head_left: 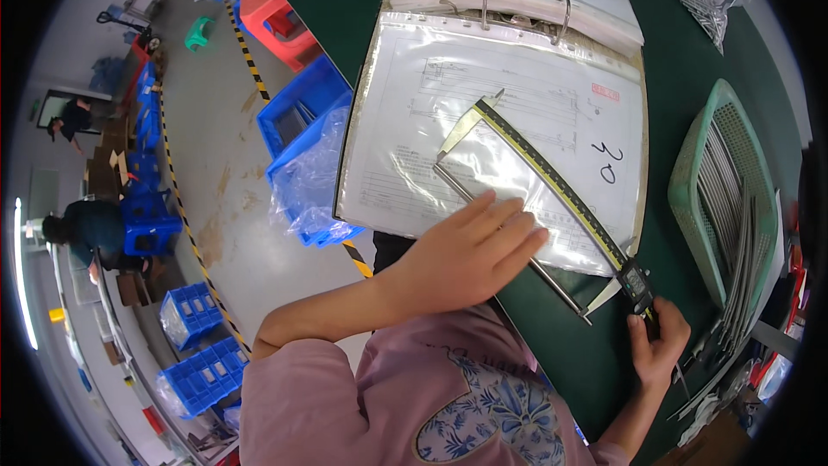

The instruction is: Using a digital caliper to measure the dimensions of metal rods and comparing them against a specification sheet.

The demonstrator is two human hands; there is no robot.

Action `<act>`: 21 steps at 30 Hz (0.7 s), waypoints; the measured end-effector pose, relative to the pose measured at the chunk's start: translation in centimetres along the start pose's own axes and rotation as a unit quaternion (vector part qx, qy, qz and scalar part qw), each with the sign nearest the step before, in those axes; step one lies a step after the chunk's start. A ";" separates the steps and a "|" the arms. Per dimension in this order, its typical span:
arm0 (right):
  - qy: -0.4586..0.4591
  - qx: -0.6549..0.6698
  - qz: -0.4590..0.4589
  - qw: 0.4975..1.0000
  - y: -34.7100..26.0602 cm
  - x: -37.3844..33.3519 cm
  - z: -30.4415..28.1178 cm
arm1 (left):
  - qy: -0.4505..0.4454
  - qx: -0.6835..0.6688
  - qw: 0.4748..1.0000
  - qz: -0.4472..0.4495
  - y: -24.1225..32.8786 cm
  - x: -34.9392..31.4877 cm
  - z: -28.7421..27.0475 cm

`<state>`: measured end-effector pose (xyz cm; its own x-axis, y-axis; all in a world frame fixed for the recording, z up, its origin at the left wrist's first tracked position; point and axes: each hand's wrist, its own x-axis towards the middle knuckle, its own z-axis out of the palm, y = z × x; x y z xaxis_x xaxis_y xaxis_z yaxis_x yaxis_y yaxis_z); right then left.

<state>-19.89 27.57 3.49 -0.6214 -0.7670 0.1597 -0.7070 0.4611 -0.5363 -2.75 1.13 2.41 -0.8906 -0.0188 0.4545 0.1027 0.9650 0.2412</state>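
Note:
A long digital caliper (pixel 552 177) lies slantwise over an open ring binder (pixel 388 138), its slider end reaching past the binder's lower right corner. Between the caliper's jaws runs a thin metal rod (pixel 559 287), one end by each jaw. My left hand (pixel 479 250) lies across the rod's middle, fingers extended over it and thumb hidden, holding it. With thumb and fingers, my right hand (pixel 660 341) grips the caliper's slider by the display. The binder's page is a technical drawing in a clear, shiny sleeve with a large handwritten mark.
On the dark green table, a pale green basket (pixel 686 198) full of thin metal rods stands at the right. A clear bag of small metal parts (pixel 703 9) lies far right. Left of the table are blue crates (pixel 293 103) and a red stool (pixel 272 22). Two people are far left.

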 end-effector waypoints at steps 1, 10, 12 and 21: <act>0.000 0.000 0.002 1.000 0.1 -0.1 0.1 | -0.001 -0.001 1.000 0.000 0.3 0.1 0.3; -0.045 0.012 0.008 0.999 0.1 0.0 -0.2 | -0.039 -0.003 0.998 0.050 1.2 0.0 0.9; -0.058 0.021 0.018 0.998 -0.2 0.0 -0.3 | -0.014 -0.021 0.999 0.039 1.1 -0.4 0.9; -0.056 0.014 0.021 0.998 -0.1 0.2 -0.2 | 0.003 -0.024 0.999 0.042 0.8 -0.6 1.1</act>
<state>-19.97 27.49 3.76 -0.6074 -0.7932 0.0444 -0.6706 0.4819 -0.5639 -2.65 2.17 1.37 -0.8752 0.0591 0.4802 0.1979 0.9494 0.2438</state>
